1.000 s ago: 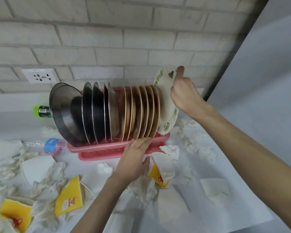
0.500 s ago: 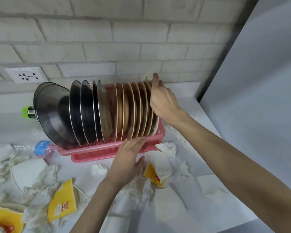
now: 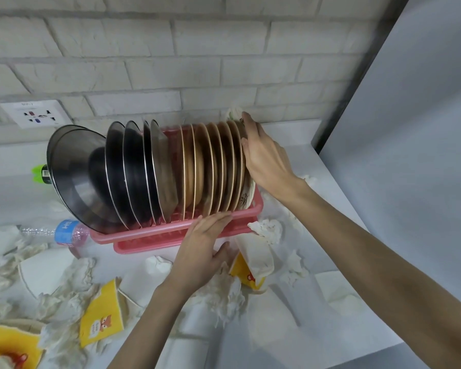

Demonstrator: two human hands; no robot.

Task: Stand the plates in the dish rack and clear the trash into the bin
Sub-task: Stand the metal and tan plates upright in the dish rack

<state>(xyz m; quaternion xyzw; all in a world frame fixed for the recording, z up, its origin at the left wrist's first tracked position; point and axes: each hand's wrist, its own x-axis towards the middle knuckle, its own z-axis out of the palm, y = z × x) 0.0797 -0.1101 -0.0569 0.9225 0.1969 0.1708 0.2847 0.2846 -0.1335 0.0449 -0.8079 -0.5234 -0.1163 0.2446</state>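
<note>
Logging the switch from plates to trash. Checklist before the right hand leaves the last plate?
1. White patterned plate seated: ok, upright in the end slot of the pink rack, beside the last brown plate.
2. Right hand free to leave: ok, fingers straight against the plate, not curled round it.
3. Rack steadied: ok, left hand lies flat on the front rim.
4. Large steel plates: probably not ok, they lean out past the rack's left end.
5. Trash cleared: not ok, paper cups and crumpled tissues lie on the counter.
6. Bin located: cannot tell, none in view.
</note>
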